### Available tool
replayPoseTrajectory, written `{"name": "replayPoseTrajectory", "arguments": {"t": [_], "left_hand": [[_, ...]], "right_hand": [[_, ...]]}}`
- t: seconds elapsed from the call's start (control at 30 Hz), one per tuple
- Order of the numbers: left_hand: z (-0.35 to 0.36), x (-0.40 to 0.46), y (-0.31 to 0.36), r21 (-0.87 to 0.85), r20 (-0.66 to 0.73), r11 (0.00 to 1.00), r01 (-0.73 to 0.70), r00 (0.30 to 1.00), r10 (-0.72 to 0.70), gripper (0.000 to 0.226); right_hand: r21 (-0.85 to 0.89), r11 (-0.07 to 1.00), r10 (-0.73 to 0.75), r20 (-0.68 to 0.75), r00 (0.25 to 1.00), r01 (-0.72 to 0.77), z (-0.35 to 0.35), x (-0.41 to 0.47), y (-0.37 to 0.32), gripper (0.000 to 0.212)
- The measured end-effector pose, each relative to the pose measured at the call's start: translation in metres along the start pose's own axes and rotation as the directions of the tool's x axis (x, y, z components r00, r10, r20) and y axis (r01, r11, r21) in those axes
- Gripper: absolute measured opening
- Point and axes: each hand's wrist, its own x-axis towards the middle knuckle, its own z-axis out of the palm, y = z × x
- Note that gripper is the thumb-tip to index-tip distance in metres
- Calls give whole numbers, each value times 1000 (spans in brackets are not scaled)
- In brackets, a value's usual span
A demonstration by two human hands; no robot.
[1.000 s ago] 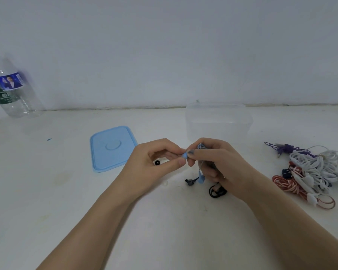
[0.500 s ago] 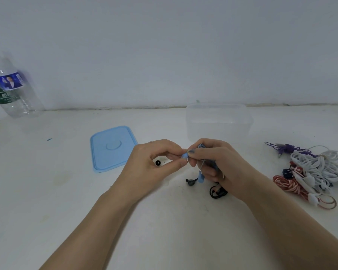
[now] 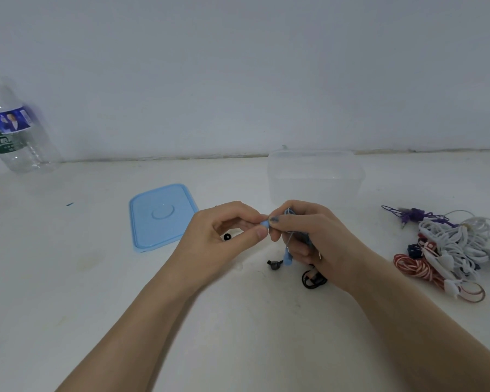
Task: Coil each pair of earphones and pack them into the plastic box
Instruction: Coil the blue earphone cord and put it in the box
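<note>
Both hands meet over the middle of the table on a pair of blue earphones [image 3: 288, 254]. My left hand [image 3: 227, 236] pinches a small blue end piece between thumb and forefinger. My right hand [image 3: 309, 236] grips the coiled blue cable, with one blue earbud hanging below the fingers. Just behind the hands stands the clear plastic box [image 3: 316, 176], open on top. A pile of tangled earphones [image 3: 453, 250], white, red-striped and purple, lies at the right. Black earphones [image 3: 311, 280] lie under my right wrist, a black earbud [image 3: 275, 264] beside them.
The blue lid [image 3: 161, 216] lies flat to the left of the hands. A small black ear tip [image 3: 227, 237] sits on the table under my left hand. A water bottle [image 3: 14, 137] stands at the far left against the wall.
Both hands have stayed nearly in place, still pinching the blue piece between them; only slight finger shifts show.
</note>
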Motion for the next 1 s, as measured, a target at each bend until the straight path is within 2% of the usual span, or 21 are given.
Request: {"name": "replayPoseTrajectory", "arguments": {"t": [0.17,0.3,0.47,0.57,0.73,0.83,0.93,1.0], "left_hand": [[-1,-1,-2,57,-15,998,-12,1000,13,15],[0,-1,-4,107,-51,994,-32,998,38,13],[-1,-1,-3,225,-16,973,-46,999,50,22],[-7,-2,-7,405,55,912,-56,998,37,27],[-7,-1,-16,668,204,734,-121,979,-25,25],[-3,2,-20,717,205,682,-145,979,-7,25],[-3,2,-21,700,208,694,-169,978,28,8],[-3,1,-19,680,205,715,-164,978,30,8]], "right_hand": [[28,999,-18,-44,999,19,0,3,2,10],[2,1000,-27,-56,998,27,1,3,4,8],[-46,997,-60,-130,990,54,2,5,8,9],[-83,993,-100,-216,971,83,3,7,12,7],[-140,985,-135,-267,954,100,4,9,16,9],[-200,974,-158,-271,949,105,6,10,17,7],[-196,976,-150,-284,947,96,6,10,17,5],[-179,979,-142,-282,949,93,6,9,16,5]]}}
